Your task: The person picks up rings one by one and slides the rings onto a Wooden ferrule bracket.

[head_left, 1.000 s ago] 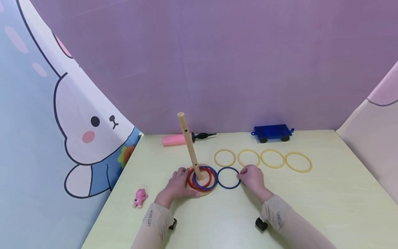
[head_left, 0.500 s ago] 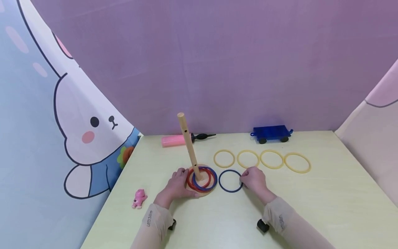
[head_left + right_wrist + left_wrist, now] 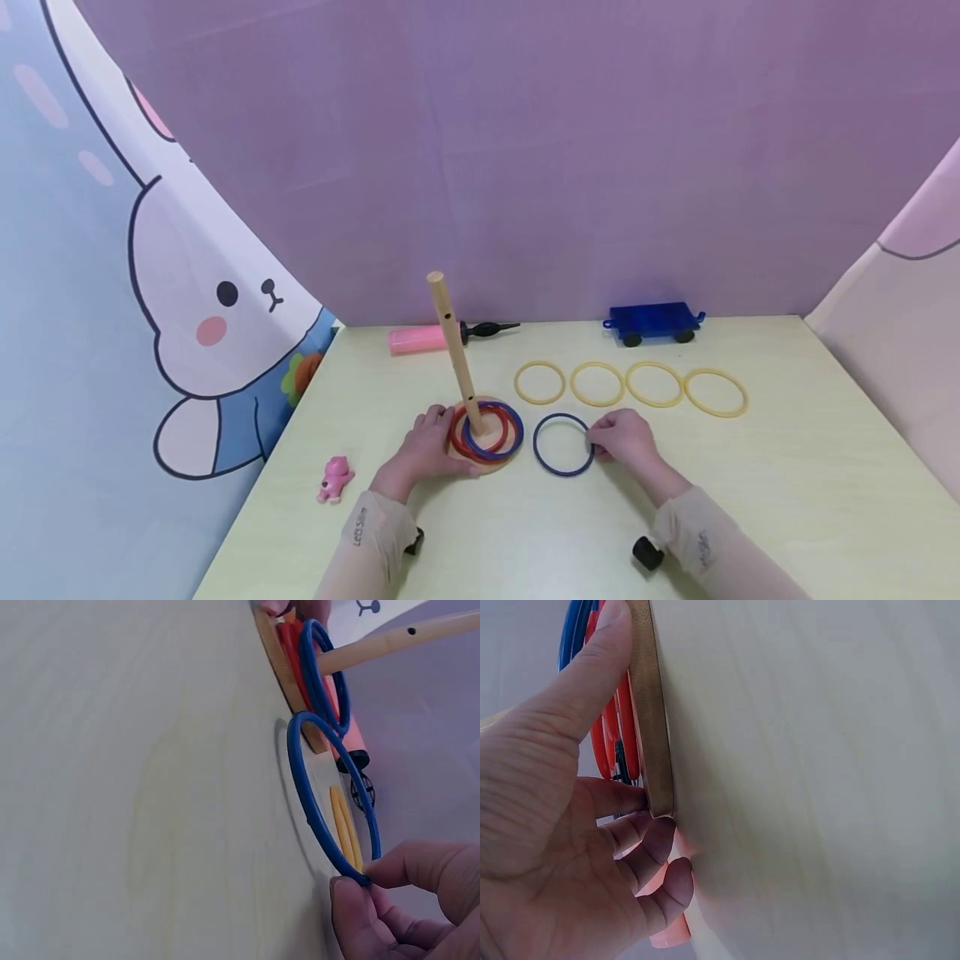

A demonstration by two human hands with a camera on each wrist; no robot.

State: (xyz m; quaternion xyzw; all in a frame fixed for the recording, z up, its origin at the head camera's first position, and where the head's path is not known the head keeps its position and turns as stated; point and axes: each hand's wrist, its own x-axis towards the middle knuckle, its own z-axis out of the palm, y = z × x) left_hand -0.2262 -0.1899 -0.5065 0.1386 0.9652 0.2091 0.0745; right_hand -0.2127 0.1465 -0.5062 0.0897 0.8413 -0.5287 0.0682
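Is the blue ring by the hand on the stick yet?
Not yet. The blue ring is beside the peg, pinched by the right hand.

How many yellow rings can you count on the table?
4. The yellow rings lie flat in a row behind the blue ring: at and. None seems hidden.
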